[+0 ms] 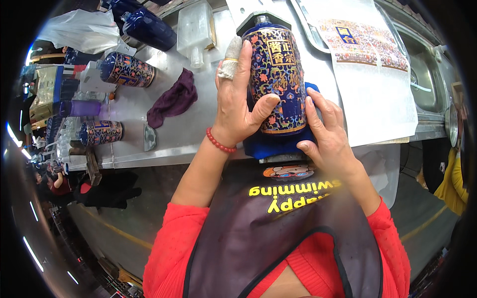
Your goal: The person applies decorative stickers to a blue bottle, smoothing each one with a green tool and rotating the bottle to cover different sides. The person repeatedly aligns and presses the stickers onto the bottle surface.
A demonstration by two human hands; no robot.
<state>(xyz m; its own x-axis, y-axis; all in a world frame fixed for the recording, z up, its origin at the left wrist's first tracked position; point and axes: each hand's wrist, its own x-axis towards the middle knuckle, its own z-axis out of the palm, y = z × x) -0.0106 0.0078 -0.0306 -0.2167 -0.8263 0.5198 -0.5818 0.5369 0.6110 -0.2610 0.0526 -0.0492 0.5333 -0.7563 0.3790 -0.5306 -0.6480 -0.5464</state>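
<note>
A dark blue bottle [278, 74] with a floral, gold-lettered decal lies in front of me, its neck pointing away. Along its left side my left hand [238, 92] grips it, long fingers stretched and thumb over the decal. Whitish wraps cover one of that hand's fingers. My right hand [328, 124] is open at the bottle's lower right, fingertips at its edge and thumb apart. Beneath the bottle's base is a blue cloth [258, 146]. A sheet of printed floral decals [367, 47] on white paper lies to the right.
A purple cloth [173, 98] lies left of my hand on the metal table [174, 141]. Past it are decorated bottles [128, 69], a plain blue bottle [149, 29] and a clear rectangular bottle [196, 30]. A metal sink [430, 82] is at the far right.
</note>
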